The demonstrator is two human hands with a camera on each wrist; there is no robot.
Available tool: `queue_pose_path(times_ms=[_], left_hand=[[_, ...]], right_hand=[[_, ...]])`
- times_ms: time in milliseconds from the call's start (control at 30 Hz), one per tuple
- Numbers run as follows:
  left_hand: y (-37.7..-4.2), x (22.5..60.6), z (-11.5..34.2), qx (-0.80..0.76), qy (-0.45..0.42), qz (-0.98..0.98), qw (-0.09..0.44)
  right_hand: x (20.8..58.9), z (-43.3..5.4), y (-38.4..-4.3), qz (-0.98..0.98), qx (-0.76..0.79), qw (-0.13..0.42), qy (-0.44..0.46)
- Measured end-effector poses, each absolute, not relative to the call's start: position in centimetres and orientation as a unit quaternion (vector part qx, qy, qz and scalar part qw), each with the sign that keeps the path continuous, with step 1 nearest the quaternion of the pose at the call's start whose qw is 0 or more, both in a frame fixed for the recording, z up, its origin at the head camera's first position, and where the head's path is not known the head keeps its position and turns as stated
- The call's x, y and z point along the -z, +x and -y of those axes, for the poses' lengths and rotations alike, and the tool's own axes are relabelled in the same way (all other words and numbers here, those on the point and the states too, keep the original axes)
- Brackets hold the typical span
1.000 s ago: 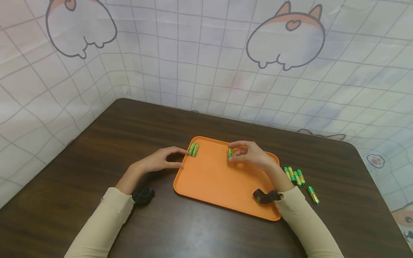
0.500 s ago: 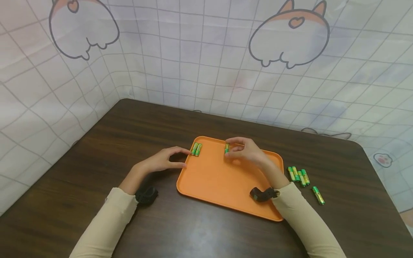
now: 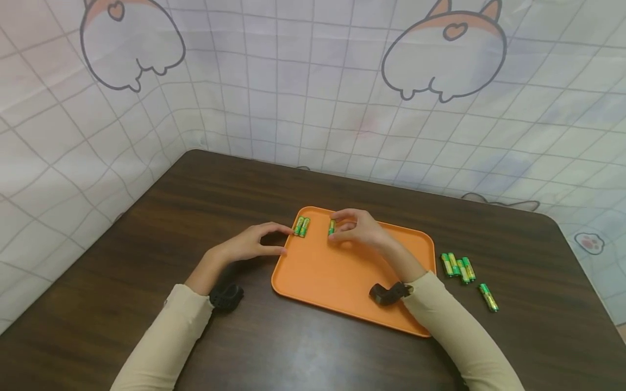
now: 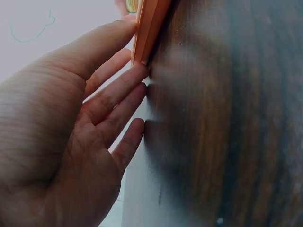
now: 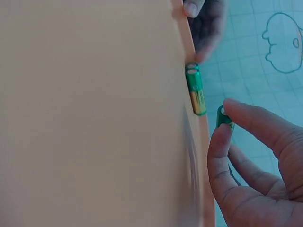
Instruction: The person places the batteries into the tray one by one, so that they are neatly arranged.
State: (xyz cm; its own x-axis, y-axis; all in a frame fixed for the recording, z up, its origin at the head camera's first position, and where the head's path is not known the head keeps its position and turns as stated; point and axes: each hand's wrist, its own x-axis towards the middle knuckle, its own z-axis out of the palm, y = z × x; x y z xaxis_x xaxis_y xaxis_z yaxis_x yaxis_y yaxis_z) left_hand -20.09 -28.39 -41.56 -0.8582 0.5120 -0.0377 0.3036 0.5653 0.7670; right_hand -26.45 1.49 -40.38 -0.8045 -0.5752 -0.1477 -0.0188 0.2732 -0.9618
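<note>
- Two bare hands are at work in my head view, both at an orange tray [image 3: 318, 274] on a dark wood-grain table [image 3: 220, 184].
- Right hand [image 3: 359, 228]: I have it reaching over the far part of the tray, with thumb and index finger pinching a small green-and-yellow held battery [image 3: 331, 228]. My right wrist view shows the held battery gripped near its end and apart from the tray's surface.
- Left hand [image 3: 254, 243]: its grip is spread, with a wide gap between thumb and index finger. The thumb touches the tray's left rim, and the index fingertip is at that rim farther up, just beside the paired batteries. The other fingers show best in my left wrist view, loosely extended along the outside of the tray.
- The paired batteries [image 3: 305, 228] lie side by side in the tray's far left corner, close to the rim; the held battery is just to the right of them.
- On the table, right of the tray, I see four bunched batteries [image 3: 455, 266] lying at slight angles to one another.
- One lone battery [image 3: 488, 297] lies nearer and farther right than that bunch.
- Each wrist wears a black device, the left device [image 3: 226, 297] above the table and the right device [image 3: 388, 294] above the tray's right half. Both sleeves are cream.
- Beyond the table I have a pale grid-patterned cloth [image 3: 293, 98] with cartoon animal drawings.
</note>
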Motion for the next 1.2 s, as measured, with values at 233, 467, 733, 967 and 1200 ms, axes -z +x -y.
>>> queue_pose_path(times_ms=[233,467,733,967,1200], left_hand=[[-20.0,41.3,28.4,-0.409,0.231,-0.872,0.136],[-20.0,41.4,28.4,-0.408,0.228,-0.873,0.138],[-20.1,41.5,28.5,-0.404,0.231,-0.875,0.134],[-20.1,41.5,28.5,-0.405,0.23,-0.875,0.133],[-20.0,41.6,28.6,-0.407,0.23,-0.874,0.134]], right_hand=[[40.8,-0.1,-26.6,-0.761,0.566,0.247,-0.197],[41.4,1.4,-26.8,-0.769,0.554,0.253,-0.196],[41.7,2.9,-26.7,-0.774,0.552,0.242,-0.194],[41.7,3.6,-26.5,-0.775,0.557,0.232,-0.19],[41.9,3.8,-26.6,-0.774,0.559,0.233,-0.186]])
